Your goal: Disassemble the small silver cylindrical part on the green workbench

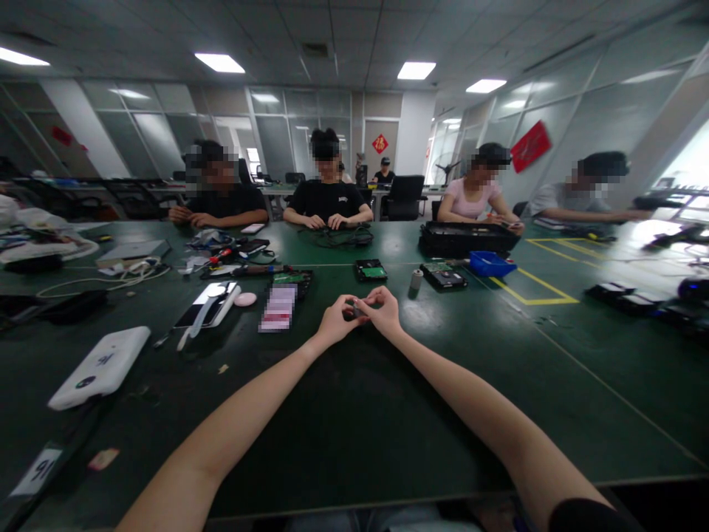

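My left hand (335,322) and my right hand (383,313) meet above the green table (354,414), fingertips together. Between them they pinch a small grey metallic part (357,311), too small to identify, mostly covered by the fingers. Beyond the hands lies a green circuit board on a black drive (371,270). To its right stand a small grey cylinder (416,278) and another drive with a board (444,275). Left of my left hand lies a phone with a blurred screen (278,307), against a further green board (293,279).
At left are a white device with a strap (209,304), a pink round item (245,299), a white case (100,367) and cables. A blue tray (492,264) and a long black housing (468,239) are at right. Several people sit across the table.
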`<state>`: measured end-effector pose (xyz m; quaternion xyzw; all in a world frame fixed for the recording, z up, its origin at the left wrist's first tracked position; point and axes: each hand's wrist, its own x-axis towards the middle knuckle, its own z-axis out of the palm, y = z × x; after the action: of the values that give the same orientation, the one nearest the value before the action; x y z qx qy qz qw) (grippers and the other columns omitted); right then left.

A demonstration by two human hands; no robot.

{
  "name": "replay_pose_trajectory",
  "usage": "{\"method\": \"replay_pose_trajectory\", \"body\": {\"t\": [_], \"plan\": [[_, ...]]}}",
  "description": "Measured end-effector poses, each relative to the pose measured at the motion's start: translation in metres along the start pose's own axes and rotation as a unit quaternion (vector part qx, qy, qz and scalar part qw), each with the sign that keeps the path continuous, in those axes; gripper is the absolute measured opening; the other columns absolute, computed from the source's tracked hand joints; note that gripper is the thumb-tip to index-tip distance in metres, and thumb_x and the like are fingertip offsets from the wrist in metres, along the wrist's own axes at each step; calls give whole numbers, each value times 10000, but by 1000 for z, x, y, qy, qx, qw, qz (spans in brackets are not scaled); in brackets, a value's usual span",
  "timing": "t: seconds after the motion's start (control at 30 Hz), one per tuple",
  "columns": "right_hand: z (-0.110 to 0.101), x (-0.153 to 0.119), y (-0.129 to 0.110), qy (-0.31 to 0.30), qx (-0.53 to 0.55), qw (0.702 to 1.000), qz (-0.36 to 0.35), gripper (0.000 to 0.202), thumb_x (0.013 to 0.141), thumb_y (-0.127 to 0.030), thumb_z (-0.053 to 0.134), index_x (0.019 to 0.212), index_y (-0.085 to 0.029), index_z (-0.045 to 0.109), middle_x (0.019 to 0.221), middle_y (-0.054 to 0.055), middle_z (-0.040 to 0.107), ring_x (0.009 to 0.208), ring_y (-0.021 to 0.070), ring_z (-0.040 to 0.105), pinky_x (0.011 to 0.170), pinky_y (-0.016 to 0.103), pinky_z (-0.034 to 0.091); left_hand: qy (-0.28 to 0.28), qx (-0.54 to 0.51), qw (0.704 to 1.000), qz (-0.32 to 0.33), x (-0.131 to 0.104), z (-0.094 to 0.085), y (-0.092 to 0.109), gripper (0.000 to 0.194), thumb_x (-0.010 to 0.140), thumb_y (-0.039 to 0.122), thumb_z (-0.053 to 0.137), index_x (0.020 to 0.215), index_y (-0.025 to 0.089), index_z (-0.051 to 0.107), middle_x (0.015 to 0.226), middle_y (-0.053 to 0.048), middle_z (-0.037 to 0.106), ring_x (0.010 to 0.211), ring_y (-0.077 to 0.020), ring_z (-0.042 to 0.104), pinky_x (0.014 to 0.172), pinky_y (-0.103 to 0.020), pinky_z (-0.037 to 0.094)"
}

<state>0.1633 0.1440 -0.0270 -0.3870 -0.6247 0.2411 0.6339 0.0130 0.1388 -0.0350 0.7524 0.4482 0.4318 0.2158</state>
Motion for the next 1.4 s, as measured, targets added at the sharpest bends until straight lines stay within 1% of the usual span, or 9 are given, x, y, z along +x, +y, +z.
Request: {"method": "replay_pose_trajectory", "body": {"t": [0.27, 0.47, 0.6, 0.7, 0.87, 1.03, 1.13, 1.27, 1.4], "plan": [[-2, -4, -8, 23, -20, 999, -10, 287, 684, -393, 735, 735, -210, 520, 690, 1, 655, 698, 194, 694, 683, 301, 541, -4, 1, 1000, 1, -1, -1, 1, 512, 676, 428, 769, 1085, 223, 540, 799, -12, 723, 801, -216, 692, 712, -298, 513], [-1, -2, -10, -1, 4, 1000, -16, 274, 691, -354, 730, 792, -215, 516, 660, -9, 652, 710, 207, 713, 697, 319, 568, -1, 1, 1000, -3, -1, 0, 2, 515, 676, 436, 769, 1087, 224, 541, 822, -15, 726, 808, -212, 694, 719, -297, 517], [1, 1, -13, -25, 26, 999, -24, 250, 694, -307, 722, 795, -216, 512, 771, 13, 689, 731, 190, 715, 686, 298, 583, 2, 3, 1000, -5, 0, 1, 0, 543, 666, 444, 776, 1098, 216, 540, 817, -18, 725, 784, -208, 691, 707, -296, 517], [1, 7, -11, -11, 28, 999, -26, 233, 715, -302, 698, 793, -215, 496, 838, 26, 695, 757, 182, 712, 696, 295, 584, 5, 5, 1000, -5, 0, 1, 1, 566, 665, 456, 774, 1115, 212, 534, 845, -25, 727, 794, -208, 689, 713, -300, 516], [-12, 16, 7, 34, 0, 999, -14, 202, 753, -327, 643, 792, -212, 481, 821, 26, 678, 764, 175, 702, 733, 316, 578, 10, 8, 1000, -4, -1, 1, 3, 545, 667, 455, 771, 1096, 210, 540, 871, -31, 732, 792, -207, 688, 731, -310, 515], [-24, 13, 34, -8, -58, 998, 17, 163, 677, -294, 671, 725, -195, 551, 719, 6, 666, 648, 162, 675, 615, 289, 566, 10, 8, 1000, -5, -1, 1, 4, 530, 672, 449, 767, 1090, 210, 545, 877, -38, 733, 803, -213, 689, 739, -315, 518], [-26, 11, 42, -30, -93, 995, 28, 155, 650, -297, 686, 707, -192, 588, 673, -10, 653, 614, 151, 652, 589, 277, 550, 12, 9, 1000, -7, -1, 0, 3, 531, 668, 449, 769, 1089, 213, 547, 882, -38, 731, 814, -219, 690, 746, -323, 522], [-27, 9, 43, -20, -142, 989, 27, 206, 615, -328, 740, 752, -207, 645, 746, 6, 673, 753, 187, 649, 738, 356, 536, 10, 6, 1000, -7, -1, 0, 3, 527, 672, 445, 767, 1091, 214, 546, 893, -39, 729, 819, -218, 692, 745, -321, 528], [-27, 4, 42, 34, -192, 980, 32, 202, 579, -367, 797, 646, -224, 670, 874, 69, 670, 1086, 299, 530, 970, 536, 371, 7, 4, 1000, -5, -1, 0, 3, 536, 670, 447, 767, 1095, 208, 543, 901, -46, 729, 816, -218, 693, 737, -317, 529]]}}
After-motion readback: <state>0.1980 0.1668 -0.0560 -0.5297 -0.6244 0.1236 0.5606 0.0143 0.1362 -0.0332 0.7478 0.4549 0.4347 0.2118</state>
